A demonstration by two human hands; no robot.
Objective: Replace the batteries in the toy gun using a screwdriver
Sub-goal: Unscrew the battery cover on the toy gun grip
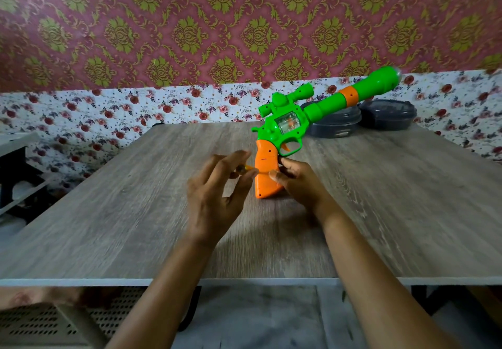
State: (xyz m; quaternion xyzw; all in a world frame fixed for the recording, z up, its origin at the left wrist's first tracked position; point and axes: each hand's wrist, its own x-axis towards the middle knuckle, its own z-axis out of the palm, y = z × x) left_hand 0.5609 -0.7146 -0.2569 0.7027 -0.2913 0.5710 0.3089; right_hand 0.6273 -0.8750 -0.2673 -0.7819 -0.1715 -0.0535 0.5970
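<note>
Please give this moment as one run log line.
toy gun: butt on table, barrel raised | right hand: holds orange grip | left hand: pinches small yellow tool, blurred, at grip

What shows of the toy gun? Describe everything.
The toy gun looks plastic: green body, scope, clear side window, barrel with an orange band, orange trigger and grip. It stands butt-down on the wooden table, barrel slanting up right. The right hand holds the grip; the left hand pinches a blurred yellow tool beside it.
</note>
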